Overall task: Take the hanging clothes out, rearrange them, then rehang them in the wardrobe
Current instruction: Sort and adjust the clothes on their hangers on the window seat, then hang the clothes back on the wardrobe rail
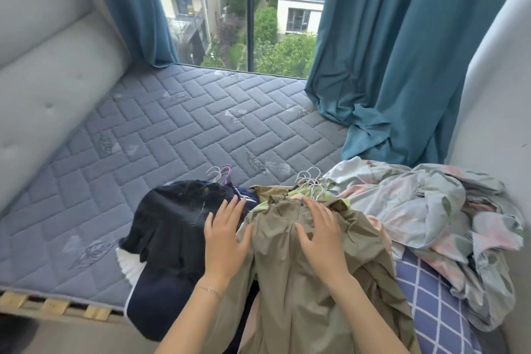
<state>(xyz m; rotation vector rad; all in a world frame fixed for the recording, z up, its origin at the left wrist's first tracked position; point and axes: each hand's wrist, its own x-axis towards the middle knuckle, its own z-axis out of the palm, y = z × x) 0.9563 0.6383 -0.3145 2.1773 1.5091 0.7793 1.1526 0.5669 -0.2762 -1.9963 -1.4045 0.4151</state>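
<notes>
Clothes piled on the mattress (178, 123)
We rest our left hand (224, 234) and right hand (320, 234), fingers spread flat, on the khaki jacket (290, 282).

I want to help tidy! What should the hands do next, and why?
Probably smooth the khaki zip-up jacket downward: the right hand lies open on its creased front, the left hand at its edge, white wire hangers above its collar.

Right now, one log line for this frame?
clothes: on mattress, hangers in | left hand: open, at jacket edge | right hand: open, flat on jacket
</notes>
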